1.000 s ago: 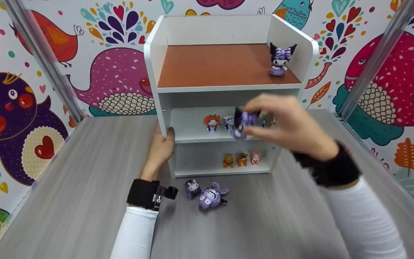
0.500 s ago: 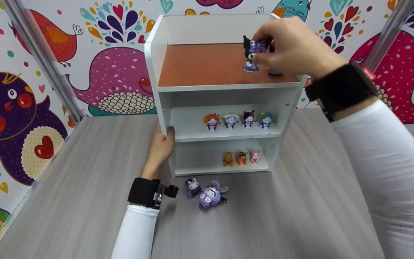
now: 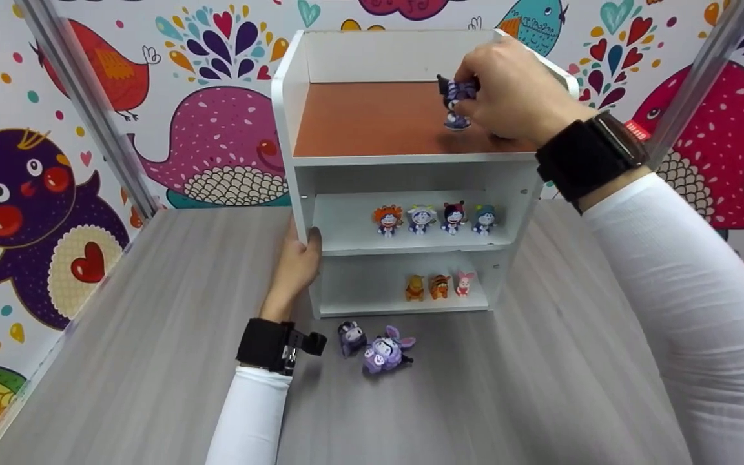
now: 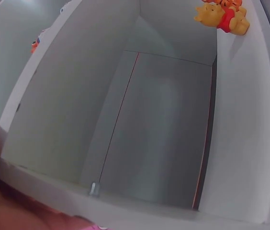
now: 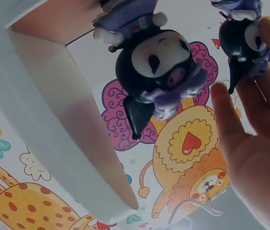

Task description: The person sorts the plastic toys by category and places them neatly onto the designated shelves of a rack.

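Note:
My right hand (image 3: 514,90) pinches a small black-and-purple figurine (image 3: 454,106) upright over the brown top board of a white shelf unit (image 3: 414,159). Whether its base touches the board I cannot tell. A matching figurine (image 5: 156,57) shows on the top board in the right wrist view, beside the held one (image 5: 242,40); in the head view my hand hides it. My left hand (image 3: 298,265) grips the unit's left side panel, thumb on the front edge. Two purple figurines, a smaller one (image 3: 351,338) and a long-eared one (image 3: 387,352), lie on the floor in front.
On the middle shelf several small figures (image 3: 420,219) stand in a row. The lower shelf bears a yellow bear (image 3: 414,288), an orange tiger (image 3: 439,287) and a pink pig (image 3: 464,283). Raised side and back panels (image 3: 385,58) border the top board. Patterned walls surround the grey floor (image 3: 172,336).
My right hand has lifted the black-and-purple figurine from in front of the middle shelf to the top board, then shifted only slightly. My left hand keeps its grip on the side panel.

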`<state>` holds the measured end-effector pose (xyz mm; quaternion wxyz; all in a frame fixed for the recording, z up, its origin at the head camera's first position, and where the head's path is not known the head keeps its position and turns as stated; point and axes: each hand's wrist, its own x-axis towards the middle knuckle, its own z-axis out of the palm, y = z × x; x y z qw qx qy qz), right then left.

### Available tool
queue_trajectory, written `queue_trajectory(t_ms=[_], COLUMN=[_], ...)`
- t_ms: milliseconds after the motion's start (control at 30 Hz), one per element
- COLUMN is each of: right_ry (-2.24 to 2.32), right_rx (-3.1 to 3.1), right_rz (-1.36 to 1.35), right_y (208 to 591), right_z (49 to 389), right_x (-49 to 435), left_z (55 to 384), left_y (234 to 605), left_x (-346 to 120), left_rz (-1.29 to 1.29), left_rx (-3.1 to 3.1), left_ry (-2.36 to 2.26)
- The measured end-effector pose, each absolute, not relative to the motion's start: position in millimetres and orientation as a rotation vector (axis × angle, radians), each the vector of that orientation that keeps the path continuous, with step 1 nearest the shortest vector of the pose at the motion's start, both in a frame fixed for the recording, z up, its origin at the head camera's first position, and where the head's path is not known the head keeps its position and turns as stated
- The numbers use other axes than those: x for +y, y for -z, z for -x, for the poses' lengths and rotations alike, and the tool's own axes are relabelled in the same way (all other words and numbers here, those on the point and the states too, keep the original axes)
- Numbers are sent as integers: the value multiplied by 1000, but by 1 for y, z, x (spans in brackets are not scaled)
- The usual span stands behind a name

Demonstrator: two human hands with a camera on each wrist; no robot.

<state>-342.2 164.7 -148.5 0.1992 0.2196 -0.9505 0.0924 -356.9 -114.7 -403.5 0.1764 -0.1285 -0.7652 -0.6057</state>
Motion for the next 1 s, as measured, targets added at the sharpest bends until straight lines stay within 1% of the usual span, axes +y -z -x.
queue_trajectory(t_ms=[500, 1000], right_ry=[-258, -235], right_rx=[-2638, -2678], right_rz=[-648, -602], right_y=[154, 153], right_z=[352, 350], right_x=[166, 167], left_z=[357, 359], left_y=[402, 403], left_x=[-113, -113], left_rz=[364, 344], left_rx=[-2156, -2172], left_ry=[1757, 1738])
